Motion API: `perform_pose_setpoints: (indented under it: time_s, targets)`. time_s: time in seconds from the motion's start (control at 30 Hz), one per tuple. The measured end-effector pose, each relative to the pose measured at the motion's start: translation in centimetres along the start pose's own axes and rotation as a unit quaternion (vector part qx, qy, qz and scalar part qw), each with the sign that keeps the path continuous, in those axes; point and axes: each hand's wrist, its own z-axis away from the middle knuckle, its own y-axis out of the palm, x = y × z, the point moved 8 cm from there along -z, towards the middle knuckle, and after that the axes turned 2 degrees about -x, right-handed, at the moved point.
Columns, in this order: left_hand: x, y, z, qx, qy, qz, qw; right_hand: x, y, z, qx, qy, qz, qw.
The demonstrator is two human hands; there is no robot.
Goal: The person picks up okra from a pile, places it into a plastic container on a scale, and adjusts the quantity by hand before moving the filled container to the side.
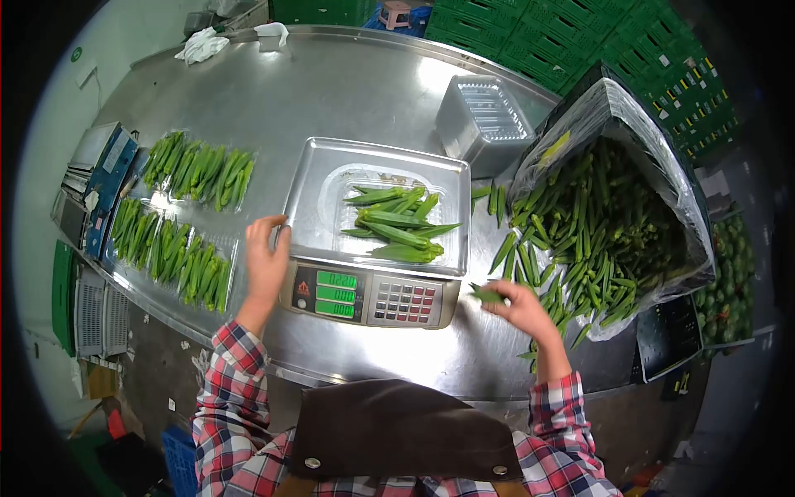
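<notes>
My right hand is closed around okra, its tips sticking out to the left beside the scale. My left hand is at the left edge of the scale's pan, thumb and fingers apart, holding nothing. On the pan sits a clear plastic tray with several okra pods lying across it. Below the pan, the digital scale has three green displays and a keypad; the top display seems to read 0.220. Loose okra lies on the table right of the scale.
A plastic-lined crate tips toward me, okra spilling from it. Stacked clear trays stand behind the scale. Filled okra trays lie at the left of the metal table. Green crates rise behind.
</notes>
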Motion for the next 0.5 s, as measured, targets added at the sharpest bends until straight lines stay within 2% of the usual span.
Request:
perform_pose_setpoints:
  time_s: [0.1, 0.2, 0.27, 0.33, 0.4, 0.5]
  targets:
    - [-0.6, -0.5, -0.3, 0.011, 0.007, -0.001, 1.0, -3.5, 3.7, 4.1, 0.132, 0.053, 0.034, 0.989]
    - [-1.5, -0.1, -1.2, 0.016, 0.036, -0.008, 0.999, -3.5, 3.3, 5.1, 0.069, -0.004, 0.105, 0.992]
    - [-2.1, 0.6, -1.9, 0.025, 0.033, 0.003, 0.999, -4.0, 1.3, 4.1, -0.038, 0.046, 0.06, 0.996]
    - [-0.9, 2.4, -2.3, 0.069, -0.047, 0.048, 0.995, -3.6, -0.1, 2.5, -0.118, 0.099, -0.077, 0.985]
    - [1.5, 5.1, -2.2, 0.126, -0.143, 0.073, 0.979, -0.6, -0.8, 0.9, -0.154, 0.09, -0.123, 0.976]
    - [2.5, 6.4, -2.8, 0.12, -0.163, 0.057, 0.978, 1.5, -1.3, -2.2, -0.191, 0.043, -0.123, 0.973]
